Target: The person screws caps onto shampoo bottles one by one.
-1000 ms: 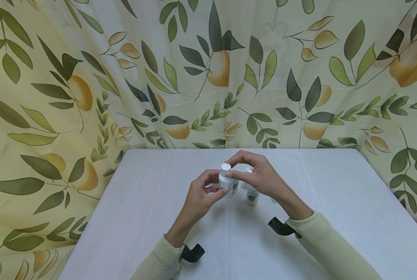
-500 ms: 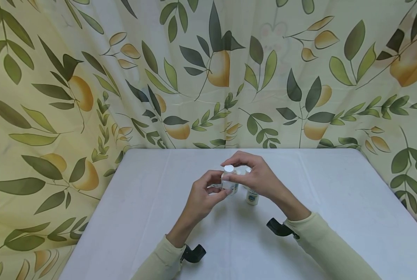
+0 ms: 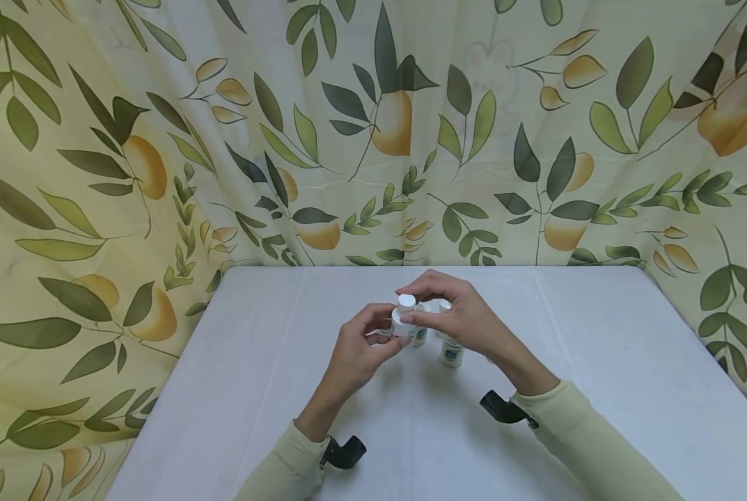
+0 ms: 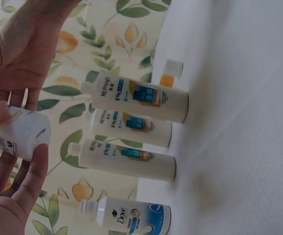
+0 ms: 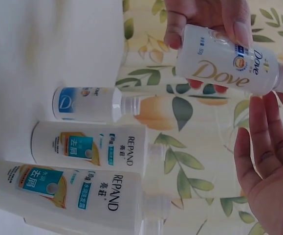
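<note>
Dove bottle (image 5: 214,58), white with gold lettering, is up in the air between our two hands, above the middle of the surface (image 3: 266,403). The relation we judge to count most is its long axis: near upright, cap (image 3: 406,302) uppermost, with a slight lean toward the right hand in the right wrist view. Our left hand (image 3: 362,341) is to the left and lower, thumb and fingers clamped round the body; our right hand (image 3: 464,313) is to the right and higher, its thumb on the near side just under the cap and its fingers bent round the far side, so we read it as pinching the neck end, though the right wrist view cuts off the top. Neither hand is nearer, since both touch the bottle: the left has the body, the right has the top. Lower down, upright on the surface, we see three REPAND bottles (image 4: 131,126) and a blue-banded Dove bottle (image 4: 131,215) standing just beside them, apart from the nearest one. Past the REPAND bottles in the left wrist view is a small orange-and-white object (image 4: 170,72) that we cannot identify. White covers the surface, and a curtain (image 3: 373,209) printed with leaves and orange fruit hangs behind its far edge and along our left.
</note>
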Motion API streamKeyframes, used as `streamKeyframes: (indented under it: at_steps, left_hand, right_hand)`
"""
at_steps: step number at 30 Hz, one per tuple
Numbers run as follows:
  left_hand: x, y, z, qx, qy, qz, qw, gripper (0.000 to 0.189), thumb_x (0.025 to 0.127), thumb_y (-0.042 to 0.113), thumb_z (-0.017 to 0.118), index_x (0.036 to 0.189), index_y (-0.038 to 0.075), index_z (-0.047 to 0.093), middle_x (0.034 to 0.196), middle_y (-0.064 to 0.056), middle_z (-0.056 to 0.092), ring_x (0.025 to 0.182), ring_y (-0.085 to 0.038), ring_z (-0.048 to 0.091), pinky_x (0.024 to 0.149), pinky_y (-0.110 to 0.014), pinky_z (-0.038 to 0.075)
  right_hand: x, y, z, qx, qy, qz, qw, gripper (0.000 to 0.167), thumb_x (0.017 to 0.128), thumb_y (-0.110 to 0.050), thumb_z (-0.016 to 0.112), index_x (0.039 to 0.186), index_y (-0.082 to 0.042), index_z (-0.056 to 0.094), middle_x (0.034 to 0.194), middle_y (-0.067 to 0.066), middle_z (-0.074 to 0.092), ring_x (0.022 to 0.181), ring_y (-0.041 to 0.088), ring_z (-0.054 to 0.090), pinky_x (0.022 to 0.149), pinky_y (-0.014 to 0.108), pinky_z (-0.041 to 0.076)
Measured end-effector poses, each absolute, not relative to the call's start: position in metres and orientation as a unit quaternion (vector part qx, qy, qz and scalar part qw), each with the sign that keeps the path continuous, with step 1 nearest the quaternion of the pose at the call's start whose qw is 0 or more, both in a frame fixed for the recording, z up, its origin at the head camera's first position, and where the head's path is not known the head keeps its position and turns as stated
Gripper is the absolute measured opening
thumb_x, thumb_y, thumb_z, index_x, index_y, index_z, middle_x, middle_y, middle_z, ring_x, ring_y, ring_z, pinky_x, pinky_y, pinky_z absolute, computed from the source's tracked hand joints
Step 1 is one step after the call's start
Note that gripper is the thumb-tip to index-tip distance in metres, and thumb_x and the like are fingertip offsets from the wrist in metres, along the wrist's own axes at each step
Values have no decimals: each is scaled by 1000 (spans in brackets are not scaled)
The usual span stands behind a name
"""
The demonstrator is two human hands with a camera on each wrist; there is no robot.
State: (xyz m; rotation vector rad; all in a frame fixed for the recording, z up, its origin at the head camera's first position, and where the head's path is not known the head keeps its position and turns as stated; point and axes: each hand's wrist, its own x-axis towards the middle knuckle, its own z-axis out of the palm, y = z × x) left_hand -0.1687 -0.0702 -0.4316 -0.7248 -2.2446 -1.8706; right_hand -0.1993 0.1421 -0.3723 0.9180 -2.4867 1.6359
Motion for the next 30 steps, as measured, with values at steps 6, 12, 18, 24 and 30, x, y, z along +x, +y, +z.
streamKeyframes:
  at_steps: [6, 12, 18, 24, 30]
  left_hand:
    - [-169, -71, -432, -240, -740, -625, 67, 47, 87, 9, 81, 130, 14, 62, 125, -2, 65, 107, -20, 67, 86, -30, 61]
    - [-170, -72, -434, -233, -743, -625, 63, 47, 87, 10, 81, 130, 14, 62, 126, -3, 65, 107, -21, 67, 85, -30, 62]
    - [-171, -73, -433, -225, -748, -621, 64, 47, 87, 10, 82, 129, 15, 62, 125, -2, 66, 107, -19, 67, 85, -30, 62]
    - [-170, -72, -431, -221, -747, -624, 60, 46, 86, 8, 81, 129, 13, 62, 125, -3, 66, 107, -19, 67, 85, -31, 62]
    - [-170, -71, -432, -220, -748, -624, 60, 47, 86, 9, 82, 129, 14, 62, 124, -2, 66, 106, -19, 67, 85, -30, 62]
  right_hand:
    - [-198, 145, -372, 293, -800, 523, 11, 32, 88, -21, 82, 119, -27, 73, 110, -6, 65, 101, 16, 63, 90, 36, 55]
    - [-199, 150, -372, 299, -803, 515, 15, 30, 89, -22, 80, 119, -26, 75, 114, -7, 65, 105, 16, 61, 85, 33, 54]
    - [-201, 154, -373, 305, -804, 509, 27, 25, 91, -18, 78, 116, -24, 77, 114, -7, 64, 109, 16, 59, 89, 38, 55]
    - [-202, 154, -372, 296, -806, 511, 46, 22, 89, -16, 80, 110, -20, 79, 112, -5, 65, 108, 17, 58, 87, 36, 55]
    - [-201, 152, -371, 296, -806, 509, 65, 24, 87, -15, 82, 110, -19, 78, 108, -3, 66, 98, 16, 63, 79, 30, 55]
